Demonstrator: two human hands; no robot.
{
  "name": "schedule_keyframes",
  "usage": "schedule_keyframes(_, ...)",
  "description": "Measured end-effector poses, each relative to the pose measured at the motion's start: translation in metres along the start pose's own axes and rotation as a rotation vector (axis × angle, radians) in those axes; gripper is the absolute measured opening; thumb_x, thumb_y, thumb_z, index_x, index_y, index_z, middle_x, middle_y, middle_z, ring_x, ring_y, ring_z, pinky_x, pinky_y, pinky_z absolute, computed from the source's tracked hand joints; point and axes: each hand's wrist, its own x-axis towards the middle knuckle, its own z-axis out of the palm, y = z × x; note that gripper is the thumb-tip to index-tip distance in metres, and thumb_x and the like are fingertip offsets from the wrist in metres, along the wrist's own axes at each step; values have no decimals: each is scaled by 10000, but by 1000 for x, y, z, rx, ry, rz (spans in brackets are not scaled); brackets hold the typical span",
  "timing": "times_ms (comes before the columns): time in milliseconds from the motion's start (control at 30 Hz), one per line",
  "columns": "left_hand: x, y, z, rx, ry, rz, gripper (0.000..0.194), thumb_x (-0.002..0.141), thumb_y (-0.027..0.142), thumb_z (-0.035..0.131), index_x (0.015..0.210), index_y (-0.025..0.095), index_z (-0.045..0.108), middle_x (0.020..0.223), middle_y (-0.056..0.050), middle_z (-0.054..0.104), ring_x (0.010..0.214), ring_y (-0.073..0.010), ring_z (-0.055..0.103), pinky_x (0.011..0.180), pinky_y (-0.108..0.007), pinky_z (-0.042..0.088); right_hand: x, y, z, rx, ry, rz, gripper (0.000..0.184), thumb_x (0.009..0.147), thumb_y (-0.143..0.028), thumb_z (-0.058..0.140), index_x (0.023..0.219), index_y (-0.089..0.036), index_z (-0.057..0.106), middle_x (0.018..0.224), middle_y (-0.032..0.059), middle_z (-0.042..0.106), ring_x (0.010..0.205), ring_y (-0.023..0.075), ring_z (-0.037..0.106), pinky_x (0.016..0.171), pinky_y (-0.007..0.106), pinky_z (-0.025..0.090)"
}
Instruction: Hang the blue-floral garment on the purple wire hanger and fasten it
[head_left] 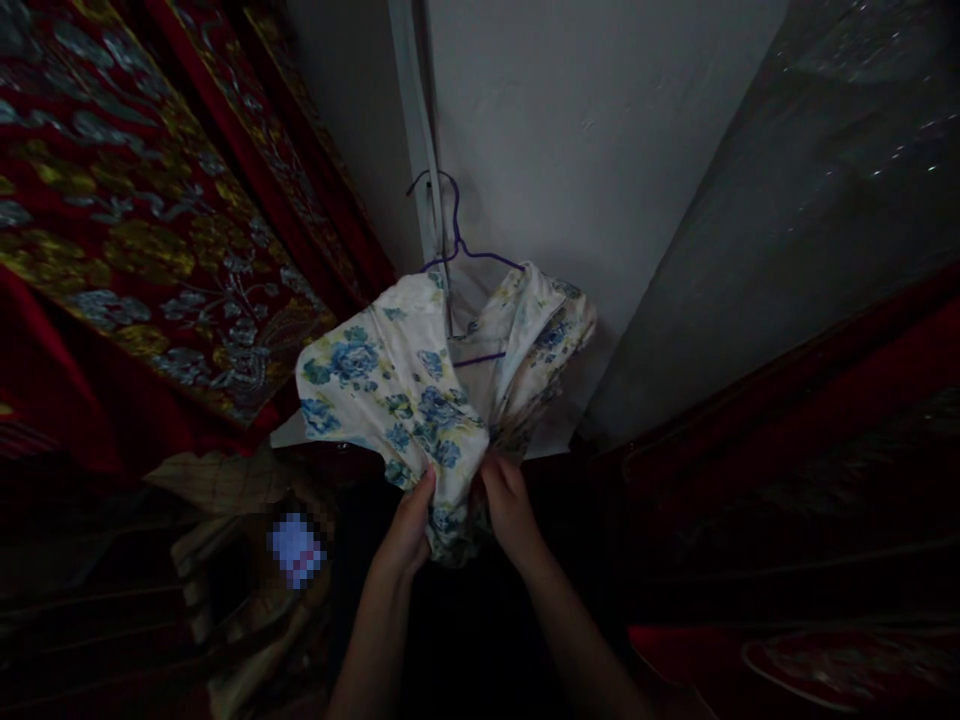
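Note:
A white blouse printed with blue flowers hangs on a purple hanger in front of a pale wall. Its front falls open in a V at the neck. My left hand grips the lower left part of the cloth, thumb on top. On the other side, my right hand is closed on the front edge of the blouse, its fingertips partly hidden behind the fabric. The bottom of the garment is bunched between both hands.
Red embroidered cloth with gold and silver patterns hangs on the left. Clear plastic sheeting covers the right side. A wooden chair or stool stands low on the left, with a blurred-out item on it. A pale strap runs down the wall.

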Motion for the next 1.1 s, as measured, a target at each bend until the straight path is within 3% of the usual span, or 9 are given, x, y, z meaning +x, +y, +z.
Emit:
schedule_keyframes(100,1,1,-3,-11,39,57,589,676,585,822,1110,212,680,1148,-106,757,1263,-337,631,1062,-463,529,5,-8,-5,-37,-119,-39,461,859,-609,582,624,-215,532,550,-15,489,540,145,448,554,278,374)
schedule_keyframes(167,1,-1,-5,89,78,197,560,762,572,764,1186,226,644,1241,-98,713,1332,-317,575,1128,-445,466,3,-9,-9,-30,-73,-49,475,876,-615,562,622,-219,498,554,-23,460,531,133,427,543,269,359)
schedule_keyframes(267,0,-8,-7,441,225,591,614,851,474,723,1379,248,506,1438,-114,548,1429,-298,451,1210,-433,341,-4,-2,-13,14,65,-28,445,875,-623,559,687,-223,513,589,-33,453,522,125,404,512,257,334)
schedule_keyframes(400,-2,-22,-7,826,411,1030,748,870,362,708,1517,260,346,1598,-168,260,1509,-337,255,1224,-490,256,-6,4,-11,7,2,59,416,829,-600,609,686,-215,550,585,-30,466,514,124,403,493,256,317)
schedule_keyframes(467,1,-27,-4,927,207,1015,532,912,320,633,1421,271,486,1509,-152,411,1441,-329,371,1182,-485,314,-5,3,-7,-4,-55,68,408,828,-570,613,650,-210,542,562,-32,455,511,120,396,496,256,316)
schedule_keyframes(567,10,-28,2,923,-101,883,196,960,298,502,1093,250,637,1088,-100,656,1056,-276,633,948,-412,491,-6,0,-4,-21,-119,49,412,848,-516,584,585,-207,510,506,-40,421,487,108,378,500,255,316)
schedule_keyframes(733,17,-33,11,899,-111,850,152,944,266,484,863,241,610,856,-54,628,822,-237,615,770,-357,491,13,-26,-9,21,-99,135,382,773,-540,601,605,-199,560,422,-47,439,380,91,345,399,239,251)
schedule_keyframes(933,30,-51,9,993,-148,847,184,957,230,469,838,245,609,839,-63,618,832,-240,626,763,-355,491,96,-140,2,112,-47,-137,305,806,-421,634,635,-180,557,454,-43,481,374,57,376,362,188,224)
schedule_keyframes(1100,49,-3,24,1165,-322,866,159,889,141,508,808,216,624,849,-73,654,856,-237,648,796,-353,506,112,-187,19,24,-109,-323,324,950,-370,538,683,-185,541,506,-36,514,405,53,430,384,175,275)
